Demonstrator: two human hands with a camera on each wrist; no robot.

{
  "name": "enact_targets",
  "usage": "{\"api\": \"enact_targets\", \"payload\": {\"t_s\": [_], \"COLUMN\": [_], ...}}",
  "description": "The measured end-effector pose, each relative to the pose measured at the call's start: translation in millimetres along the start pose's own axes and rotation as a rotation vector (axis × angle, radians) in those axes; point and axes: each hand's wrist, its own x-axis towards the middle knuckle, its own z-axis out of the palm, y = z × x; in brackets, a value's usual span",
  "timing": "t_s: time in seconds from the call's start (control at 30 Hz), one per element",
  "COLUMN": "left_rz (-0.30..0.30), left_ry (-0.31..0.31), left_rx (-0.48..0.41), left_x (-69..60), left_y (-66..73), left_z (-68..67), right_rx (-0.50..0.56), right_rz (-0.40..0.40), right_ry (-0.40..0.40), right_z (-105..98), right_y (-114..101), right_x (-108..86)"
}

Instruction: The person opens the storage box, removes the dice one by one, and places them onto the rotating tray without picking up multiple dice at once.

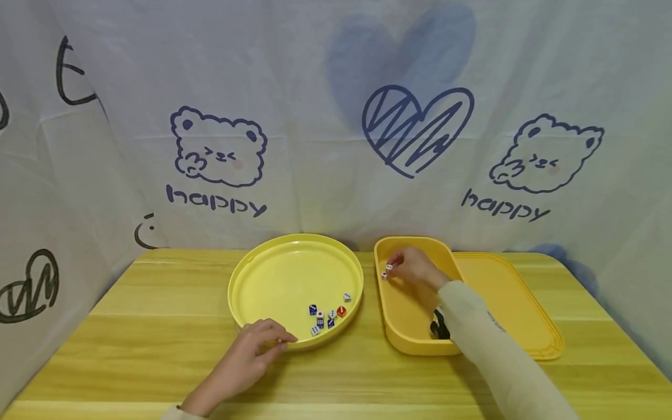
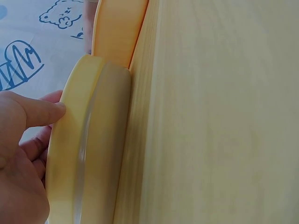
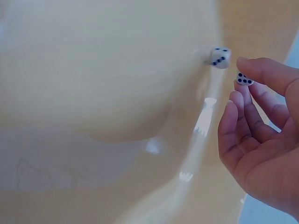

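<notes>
A round yellow tray point(image 1: 294, 274) holds several dice point(image 1: 320, 319) in white, blue and red, gathered toward its near right side. At the tray's near rim, my left hand point(image 1: 244, 353) pinches the edge, thumb outside and fingers over the rim. My right hand point(image 1: 415, 265) reaches into the orange rectangular box point(image 1: 406, 309) and pinches a white die point(image 3: 244, 79) between thumb and fingertips. Close by, another white die point(image 3: 220, 57) with dark dots sits near the box wall.
An orange lid point(image 1: 514, 303) lies flat right of the box, partly behind the right sleeve point(image 1: 488, 338). A dark object point(image 1: 440, 325) shows beside that sleeve at the box's near end; its kind is unclear. A printed white curtain point(image 1: 315, 175) hangs behind the wooden table point(image 1: 157, 326).
</notes>
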Motion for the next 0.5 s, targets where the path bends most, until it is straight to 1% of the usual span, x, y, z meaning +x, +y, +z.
{"api": "enact_targets", "payload": {"t_s": [0.13,0.3,0.5], "left_rz": [-0.001,0.011,0.017], "left_ry": [-0.005,0.000,0.003], "left_rx": [-0.013,-0.024,-0.025], "left_x": [0.4,1.4,1.4], "left_y": [0.2,-0.9,-2.2], "left_z": [-0.1,0.0,0.7], "right_rx": [0.040,0.068,0.065], "right_rz": [-0.022,0.017,0.069], "right_ry": [0.016,0.043,0.057], "right_z": [-5.9,-17.8,-29.2], "right_y": [-4.6,-17.1,-33.1], "right_x": [-2.2,-7.5,-16.3]}}
